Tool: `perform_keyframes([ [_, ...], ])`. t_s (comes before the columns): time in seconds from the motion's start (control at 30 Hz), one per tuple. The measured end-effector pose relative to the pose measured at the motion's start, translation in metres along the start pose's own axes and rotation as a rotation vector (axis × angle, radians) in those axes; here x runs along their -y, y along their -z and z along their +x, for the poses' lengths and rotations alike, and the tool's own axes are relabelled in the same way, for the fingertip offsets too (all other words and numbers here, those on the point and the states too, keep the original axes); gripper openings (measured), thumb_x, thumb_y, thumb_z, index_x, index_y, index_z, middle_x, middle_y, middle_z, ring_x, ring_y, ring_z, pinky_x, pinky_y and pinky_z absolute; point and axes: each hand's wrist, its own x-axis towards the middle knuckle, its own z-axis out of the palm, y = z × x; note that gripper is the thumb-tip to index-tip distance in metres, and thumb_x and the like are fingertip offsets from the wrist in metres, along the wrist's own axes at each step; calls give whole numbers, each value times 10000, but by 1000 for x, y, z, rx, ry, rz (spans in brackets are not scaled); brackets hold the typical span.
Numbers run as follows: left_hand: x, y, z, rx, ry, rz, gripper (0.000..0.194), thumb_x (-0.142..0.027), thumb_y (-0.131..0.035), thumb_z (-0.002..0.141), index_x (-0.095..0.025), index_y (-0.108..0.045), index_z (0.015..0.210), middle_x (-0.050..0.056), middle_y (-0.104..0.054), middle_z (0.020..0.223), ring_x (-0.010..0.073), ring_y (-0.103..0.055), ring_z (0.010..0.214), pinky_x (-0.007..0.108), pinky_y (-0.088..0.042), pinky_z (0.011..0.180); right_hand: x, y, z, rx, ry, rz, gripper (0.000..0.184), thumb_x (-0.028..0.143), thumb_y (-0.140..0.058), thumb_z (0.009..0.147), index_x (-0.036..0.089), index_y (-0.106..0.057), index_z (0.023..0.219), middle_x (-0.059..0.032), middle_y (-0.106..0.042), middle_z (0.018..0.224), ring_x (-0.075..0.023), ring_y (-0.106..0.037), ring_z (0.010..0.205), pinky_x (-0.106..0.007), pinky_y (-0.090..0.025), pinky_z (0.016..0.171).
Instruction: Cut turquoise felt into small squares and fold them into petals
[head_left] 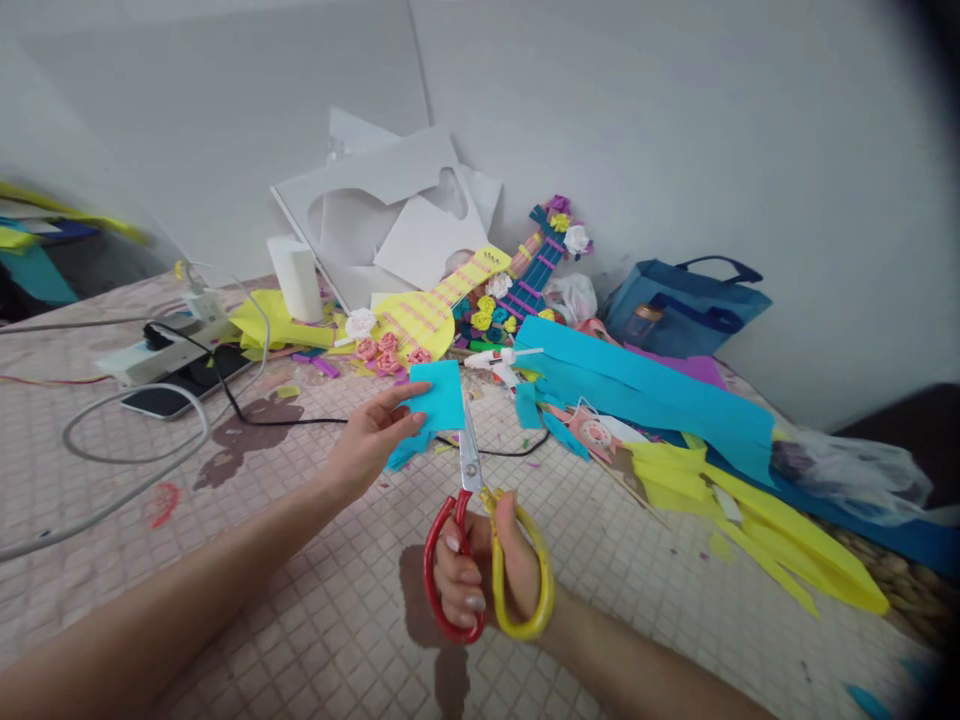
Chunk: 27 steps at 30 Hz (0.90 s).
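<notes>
Between the thumb and fingers of my left hand (pixel 382 430) is a small rectangle of blue crepe paper (pixel 442 398), held up over the table. My right hand (pixel 480 575) grips a pair of scissors (pixel 470 470) with one red and one yellow handle loop. Its blades point away from me and meet the paper's right edge; whether they are cutting into it I cannot tell. Some blue paper scraps (pixel 409 452) lie under the held piece. Just beyond, a white hot glue gun (pixel 495 362) rests on the table.
A yellow paper guitar (pixel 427 310) and a blue one with paper flowers (pixel 536 275) lean at the back by white cut-out boards (pixel 360 190). Long blue crepe paper (pixel 645 385) and yellow strips (pixel 750 510) spread rightward. A power strip (pixel 165 345) and cables lie left.
</notes>
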Motion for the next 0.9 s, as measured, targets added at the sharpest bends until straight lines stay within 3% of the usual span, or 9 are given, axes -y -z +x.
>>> perform_keyframes([
  [0.27,0,-2,-3,17,13,16,420,-288,-716,726,-210,-631,1129,-18,-561,700,81,-442,587,191,-355,525,6,-5,0,-56,-30,-39,707,812,-245,737,165,-516,820,46,-404,578,-86,-373,448,-245,-330,443],
  [0.9,-5,-5,-5,38,-9,47,408,-287,-708,735,-206,-629,1128,-16,-549,709,70,-422,586,173,-345,512,7,-10,2,-14,14,-52,694,823,-229,721,173,-473,747,70,-350,528,-62,-293,382,-208,-278,382],
])
